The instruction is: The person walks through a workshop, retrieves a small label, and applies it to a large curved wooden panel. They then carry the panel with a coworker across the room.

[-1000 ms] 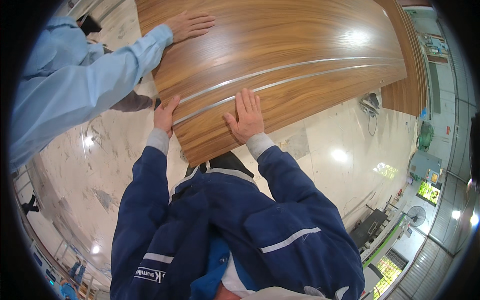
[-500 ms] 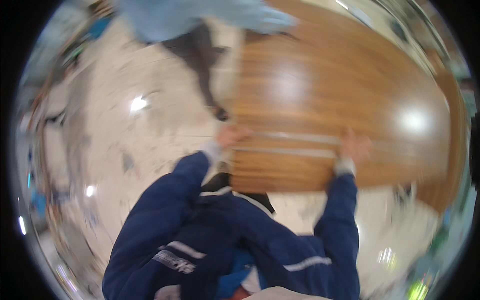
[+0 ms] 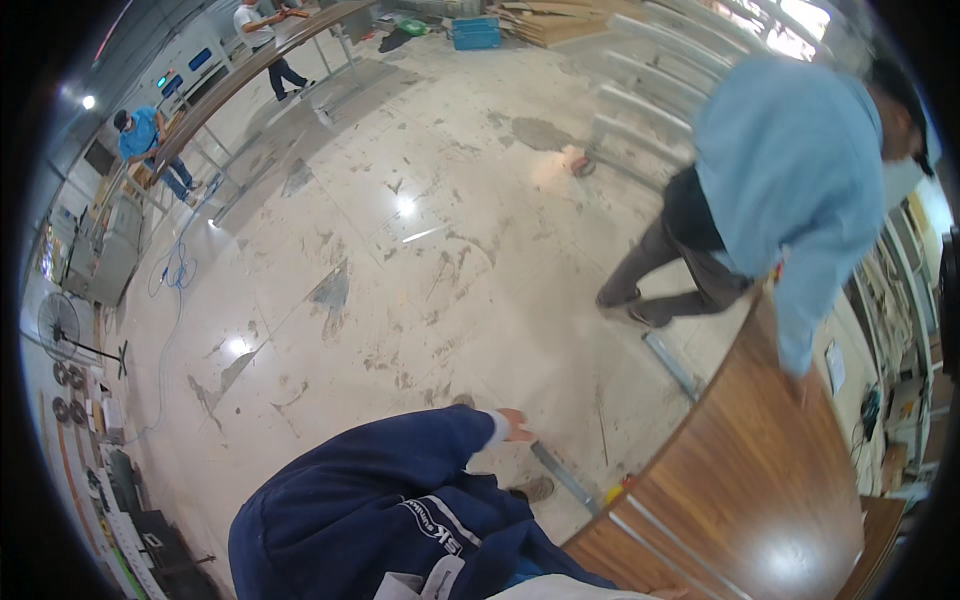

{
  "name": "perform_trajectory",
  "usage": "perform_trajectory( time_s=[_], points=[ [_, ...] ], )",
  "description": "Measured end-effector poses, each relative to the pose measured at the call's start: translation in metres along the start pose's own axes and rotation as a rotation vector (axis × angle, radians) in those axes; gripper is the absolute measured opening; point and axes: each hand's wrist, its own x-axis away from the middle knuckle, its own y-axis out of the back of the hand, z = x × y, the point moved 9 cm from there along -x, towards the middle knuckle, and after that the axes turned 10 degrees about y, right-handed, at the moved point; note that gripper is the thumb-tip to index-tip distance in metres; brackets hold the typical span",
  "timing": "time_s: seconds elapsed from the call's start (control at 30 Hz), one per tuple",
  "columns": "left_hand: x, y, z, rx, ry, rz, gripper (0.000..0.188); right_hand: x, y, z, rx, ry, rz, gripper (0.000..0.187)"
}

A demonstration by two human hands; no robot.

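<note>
My left hand (image 3: 514,425) is off the board, over the floor beside a grey metal bar (image 3: 565,478). Its fingers are blurred and partly turned away, and I see nothing plainly held in it. A sliver of my right hand (image 3: 672,593) shows at the bottom edge, by the board; its fingers are hidden. The large brown wood-grain board (image 3: 765,450) slants across the lower right, with two narrow pale strips (image 3: 672,540) running along it. At its far end a co-worker in a light blue top (image 3: 790,160) leans over, one hand (image 3: 803,388) on the board.
Metal racks (image 3: 640,120) stand behind the co-worker. Far left, two people work at a long brown-topped table (image 3: 250,70). A blue crate (image 3: 475,33) and stacked sheets (image 3: 550,22) lie at the back. A floor fan (image 3: 60,325) and blue hose (image 3: 175,275) are at left.
The view has swung left and up, so the board now lies lower right. My left hand has come off the board. The co-worker now appears at the upper right, bent over the board.
</note>
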Motion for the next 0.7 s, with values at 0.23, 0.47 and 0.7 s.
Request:
perform_trajectory(
  time_s=[0.23, 0.47, 0.7],
  points=[
    [0.033, 0.196, 0.337, 0.443, 0.653, -0.286, 0.073, 0.165, -0.043, 0.43, -0.44, 0.815, 0.599, 0.051],
    [-0.013, 0.386, 0.36, 0.264, 0.507, -0.326, 0.065, 0.272, -0.105, 0.632, -0.371, 1.027, 1.248, 0.044],
    [-0.061, 0.59, 0.355, 0.652, 0.336, -0.61, 0.058, 0.261, -0.213, 0.76, 0.207, 1.606, 1.291, 0.037]
  ],
)
